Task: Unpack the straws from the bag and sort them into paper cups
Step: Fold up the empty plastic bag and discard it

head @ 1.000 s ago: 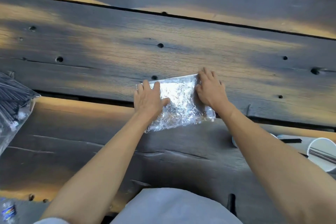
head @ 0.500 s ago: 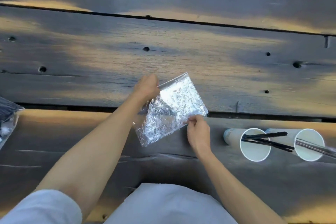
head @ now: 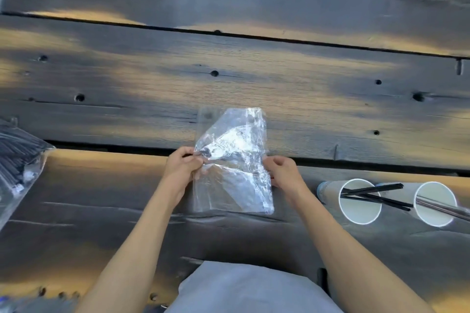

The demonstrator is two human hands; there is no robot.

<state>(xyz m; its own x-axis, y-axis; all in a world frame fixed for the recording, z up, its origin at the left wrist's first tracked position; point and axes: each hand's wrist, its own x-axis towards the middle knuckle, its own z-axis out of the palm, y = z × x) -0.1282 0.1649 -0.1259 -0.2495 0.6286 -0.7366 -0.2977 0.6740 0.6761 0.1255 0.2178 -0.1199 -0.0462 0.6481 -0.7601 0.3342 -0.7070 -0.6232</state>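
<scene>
Plastic, clear and crinkled, was held at the middle of the scene: an emptied bag [head: 232, 162] was gripped at both side edges, its upper part bent and catching the light, its lower part lying against the dark wooden table [head: 279, 89]. The bag's left edge was pinched by the left hand [head: 181, 164], with the fingers curled round the film and the thumb pressed on top. The right edge was pinched in the same way by the right hand [head: 281, 170], whose fingers were bent in tightly around the plastic. No straws could be made out inside this bag.

Two white paper cups were seen at the right, close beside each other and well apart from the bag. The nearer cup [head: 360, 202] was loaded with a few black straws [head: 376, 194], which stuck out over its rim toward the right. The farther cup [head: 435, 204] was filled with paler straws [head: 447, 209] that ran off the frame edge; their exact colour could not be told.

At the far left, a second clear bag [head: 17, 168] packed with dark straws was laid on the table, partly cut off by the frame. A pale garment [head: 244, 290] was visible at the bottom centre.
</scene>
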